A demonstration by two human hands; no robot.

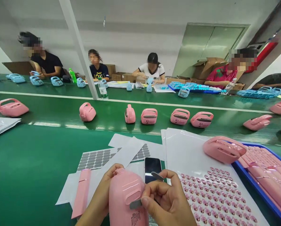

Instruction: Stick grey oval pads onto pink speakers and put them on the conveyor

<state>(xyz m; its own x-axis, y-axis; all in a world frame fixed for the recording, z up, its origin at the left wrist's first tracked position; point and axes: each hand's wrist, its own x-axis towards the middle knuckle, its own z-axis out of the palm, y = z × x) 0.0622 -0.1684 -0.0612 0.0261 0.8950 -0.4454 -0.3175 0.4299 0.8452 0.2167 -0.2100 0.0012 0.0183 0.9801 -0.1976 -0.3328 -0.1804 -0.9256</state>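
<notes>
My left hand [102, 193] is wrapped around a pink plastic housing [125, 183] with rounded ends, held upright with a long oval recess and small printed text facing me. In my right hand [167, 199], thumb and forefinger pinch a grey oval sticker [135, 204], which lies against or just below the recess; I cannot tell if it is stuck. A second grey oval piece [157, 175] rests by a raised finger of that hand. Behind my hands lie a sheet of grey oval stickers [95, 158] and a dark-screened phone [152, 166]. Left of the housing is a long pink piece [81, 193].
A sheet of round stickers [215, 201] lies at right, with a pink handled device [221, 149] on its corner. Beside it, a blue tray [253, 185] holds pink parts. Several pink devices stand on the green belt [107, 117]. Co-workers [152, 69] sit across, among blue devices.
</notes>
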